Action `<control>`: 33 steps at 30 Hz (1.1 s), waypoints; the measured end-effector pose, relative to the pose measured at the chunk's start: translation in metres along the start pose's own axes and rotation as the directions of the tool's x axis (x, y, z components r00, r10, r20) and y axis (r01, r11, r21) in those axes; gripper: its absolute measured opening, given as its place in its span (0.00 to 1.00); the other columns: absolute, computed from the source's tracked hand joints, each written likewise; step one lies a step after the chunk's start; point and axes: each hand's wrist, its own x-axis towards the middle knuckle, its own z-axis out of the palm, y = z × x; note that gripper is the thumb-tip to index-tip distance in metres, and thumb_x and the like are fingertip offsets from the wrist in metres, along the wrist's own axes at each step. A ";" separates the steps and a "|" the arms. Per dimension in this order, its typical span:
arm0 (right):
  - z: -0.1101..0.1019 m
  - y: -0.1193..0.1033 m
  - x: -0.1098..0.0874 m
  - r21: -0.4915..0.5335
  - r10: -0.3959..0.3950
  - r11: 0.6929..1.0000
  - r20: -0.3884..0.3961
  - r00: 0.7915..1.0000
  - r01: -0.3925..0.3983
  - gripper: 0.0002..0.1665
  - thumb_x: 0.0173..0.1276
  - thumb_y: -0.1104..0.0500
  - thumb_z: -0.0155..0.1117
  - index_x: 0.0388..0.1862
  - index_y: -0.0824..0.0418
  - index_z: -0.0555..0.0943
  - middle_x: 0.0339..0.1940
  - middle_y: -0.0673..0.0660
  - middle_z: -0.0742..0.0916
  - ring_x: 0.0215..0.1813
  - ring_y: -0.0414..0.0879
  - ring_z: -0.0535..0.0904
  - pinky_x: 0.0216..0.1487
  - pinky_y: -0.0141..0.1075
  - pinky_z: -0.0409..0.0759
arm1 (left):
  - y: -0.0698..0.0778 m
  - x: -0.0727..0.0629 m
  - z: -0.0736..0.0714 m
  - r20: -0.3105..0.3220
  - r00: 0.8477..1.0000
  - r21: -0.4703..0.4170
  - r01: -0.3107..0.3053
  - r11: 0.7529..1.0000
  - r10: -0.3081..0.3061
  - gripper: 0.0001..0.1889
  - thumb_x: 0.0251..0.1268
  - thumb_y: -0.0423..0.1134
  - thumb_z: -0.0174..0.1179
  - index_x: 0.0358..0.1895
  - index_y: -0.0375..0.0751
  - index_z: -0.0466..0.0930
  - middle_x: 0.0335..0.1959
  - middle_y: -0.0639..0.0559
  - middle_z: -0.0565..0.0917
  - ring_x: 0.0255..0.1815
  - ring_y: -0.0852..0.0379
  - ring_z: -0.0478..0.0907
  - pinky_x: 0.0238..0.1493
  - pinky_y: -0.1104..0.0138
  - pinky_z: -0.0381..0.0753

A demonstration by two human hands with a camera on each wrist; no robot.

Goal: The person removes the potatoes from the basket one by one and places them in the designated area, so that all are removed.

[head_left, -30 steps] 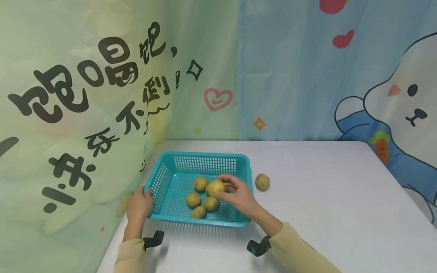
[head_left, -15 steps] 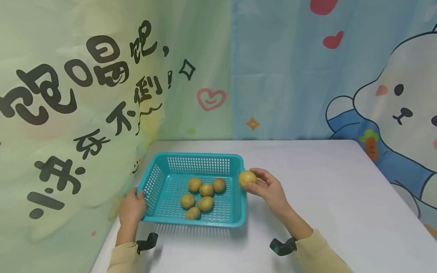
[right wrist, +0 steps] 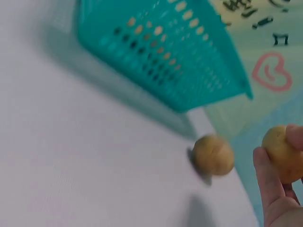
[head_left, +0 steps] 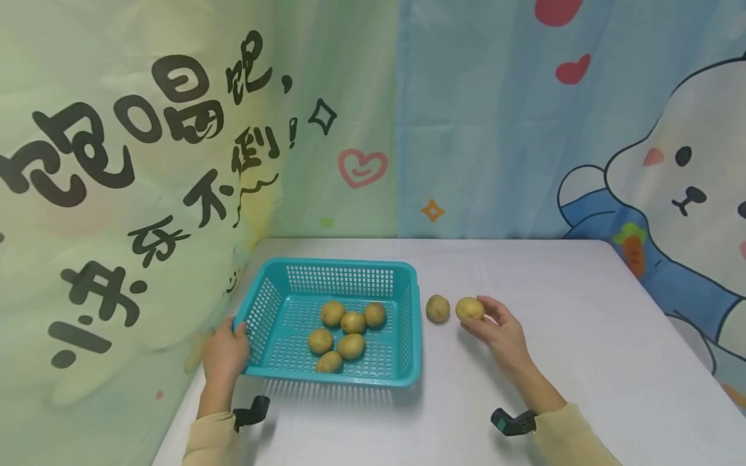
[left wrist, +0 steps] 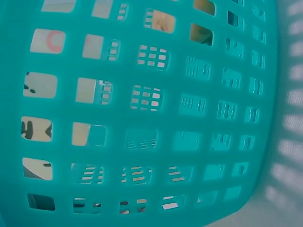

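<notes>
My left hand (head_left: 226, 353) grips the left rim of a turquoise perforated plastic basket (head_left: 415, 336), with the thumb over the edge. Several potatoes (head_left: 351, 347) lie grouped on the basket's floor. Right of the basket, my right hand (head_left: 502, 333) pinches one potato (head_left: 469, 309) between thumb and fingers. In the right wrist view that held potato (right wrist: 283, 153) shows above the table, its shadow apart from it. Another potato (head_left: 438, 309) rests on the table between the basket and my right hand. The basket's perforated wall (left wrist: 170, 118) fills most of the left wrist view.
A white-covered table (head_left: 559, 310) stretches out to the right of my right hand. Behind it hangs a printed curtain (head_left: 478, 129), and another printed cloth (head_left: 134, 213) runs along the left side. A black wrist device (head_left: 513, 422) sits at each sleeve.
My right hand has carried a potato from above the basket's inside, over its right wall, to the table's right side, past the potato lying there. My left hand still holds the basket rim.
</notes>
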 end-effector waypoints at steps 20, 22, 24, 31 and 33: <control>-0.026 0.031 0.039 -0.483 0.106 0.859 -0.159 0.982 -0.171 0.41 0.63 0.52 0.70 0.70 0.66 0.65 0.68 0.68 0.73 0.67 0.60 0.69 0.60 0.40 0.72 | 0.000 -0.001 -0.002 0.028 1.000 -0.004 -0.003 1.000 0.003 0.25 0.80 0.42 0.40 0.67 0.24 0.63 0.55 0.25 0.76 0.49 0.34 0.76 0.41 0.47 0.74; -0.026 0.032 0.041 -0.486 0.104 0.859 -0.148 0.984 -0.164 0.41 0.64 0.52 0.69 0.70 0.66 0.65 0.68 0.69 0.73 0.67 0.60 0.70 0.56 0.33 0.74 | 0.001 -0.001 -0.002 0.026 1.000 -0.005 -0.005 1.000 0.005 0.25 0.80 0.42 0.40 0.67 0.24 0.64 0.54 0.25 0.76 0.48 0.34 0.77 0.40 0.48 0.74; -0.025 0.033 0.043 -0.491 0.087 0.859 -0.133 0.987 -0.142 0.40 0.65 0.52 0.69 0.70 0.66 0.65 0.68 0.69 0.73 0.67 0.61 0.71 0.54 0.31 0.74 | 0.000 0.000 -0.002 0.020 1.000 -0.005 -0.004 1.000 0.004 0.25 0.80 0.42 0.40 0.67 0.24 0.64 0.54 0.25 0.77 0.47 0.35 0.77 0.39 0.49 0.74; -0.019 0.040 0.047 -0.569 -0.005 0.821 -0.082 0.997 -0.043 0.35 0.66 0.54 0.67 0.67 0.66 0.68 0.65 0.69 0.75 0.63 0.63 0.74 0.60 0.45 0.74 | -0.002 0.000 -0.001 0.015 1.000 -0.014 0.002 1.000 -0.001 0.24 0.79 0.42 0.40 0.67 0.25 0.64 0.54 0.26 0.77 0.48 0.35 0.77 0.40 0.49 0.73; -0.019 0.042 0.047 -0.590 -0.013 0.807 -0.064 0.998 -0.028 0.35 0.66 0.56 0.67 0.68 0.66 0.68 0.65 0.69 0.75 0.63 0.63 0.74 0.62 0.51 0.72 | -0.002 0.000 -0.001 0.015 1.000 -0.016 0.001 1.000 0.000 0.24 0.79 0.42 0.40 0.67 0.25 0.64 0.55 0.26 0.77 0.48 0.35 0.77 0.40 0.49 0.73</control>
